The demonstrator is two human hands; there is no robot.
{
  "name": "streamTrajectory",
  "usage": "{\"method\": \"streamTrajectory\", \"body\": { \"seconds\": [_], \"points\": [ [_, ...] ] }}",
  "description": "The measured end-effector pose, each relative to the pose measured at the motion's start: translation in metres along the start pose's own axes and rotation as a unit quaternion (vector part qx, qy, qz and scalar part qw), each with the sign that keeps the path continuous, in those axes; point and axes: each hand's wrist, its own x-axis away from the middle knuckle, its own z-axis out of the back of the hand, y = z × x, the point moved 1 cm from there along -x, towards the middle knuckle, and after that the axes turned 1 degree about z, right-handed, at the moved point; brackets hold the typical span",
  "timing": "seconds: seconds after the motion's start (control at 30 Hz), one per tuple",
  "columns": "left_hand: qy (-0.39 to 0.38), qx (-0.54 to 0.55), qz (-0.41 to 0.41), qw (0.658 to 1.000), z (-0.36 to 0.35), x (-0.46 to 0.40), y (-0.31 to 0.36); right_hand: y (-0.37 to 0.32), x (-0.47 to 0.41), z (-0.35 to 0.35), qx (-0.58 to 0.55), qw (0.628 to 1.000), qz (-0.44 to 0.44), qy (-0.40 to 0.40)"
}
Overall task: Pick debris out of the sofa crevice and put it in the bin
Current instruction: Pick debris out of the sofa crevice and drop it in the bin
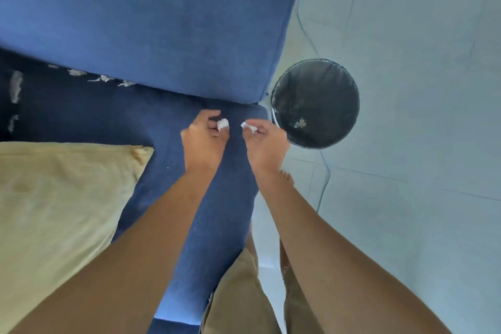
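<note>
Both hands are over the blue sofa seat (168, 122), close to the crevice under the back cushion (151, 24). My left hand (203, 141) pinches a small white paper scrap (222, 124). My right hand (267, 145) pinches another white scrap (248, 126), a little left of the bin. The round black-lined bin (315, 103) stands on the floor at the sofa's right end, with a bit of debris (299, 123) inside. Several more white scraps (103, 78) lie along the crevice to the left, and larger ones (15, 87) sit at the far left.
A yellow cushion (59, 198) lies on the seat at the left. Pale tiled floor (406, 198) spreads to the right of the sofa. My khaki shorts (238, 293) and a bare foot (287, 179) show beside the sofa's front edge.
</note>
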Motion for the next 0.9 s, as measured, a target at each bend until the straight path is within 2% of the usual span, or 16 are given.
{"method": "streamTrajectory", "body": {
  "seconds": [0.13,0.23,0.4,0.57,0.7,0.9],
  "points": [
    [-0.053,-0.011,-0.037,0.998,-0.061,0.016,0.033,0.03,-0.023,0.055,-0.002,0.995,-0.101,0.024],
    [-0.065,-0.043,-0.062,0.995,-0.11,0.017,0.055,0.052,-0.047,0.087,-0.019,0.988,-0.141,0.061],
    [-0.092,-0.094,-0.069,0.989,-0.182,0.005,0.082,0.083,-0.096,0.126,-0.031,0.982,-0.159,0.095],
    [-0.157,-0.148,-0.105,0.971,-0.235,-0.007,0.09,0.099,-0.136,0.139,-0.015,0.981,-0.176,0.076],
    [-0.175,-0.168,-0.074,0.967,-0.249,-0.01,0.081,0.107,-0.145,0.145,-0.026,0.98,-0.182,0.073],
    [-0.176,-0.133,-0.005,0.975,-0.212,-0.002,0.06,0.105,-0.126,0.145,-0.008,0.983,-0.173,0.051]
  ]
}}
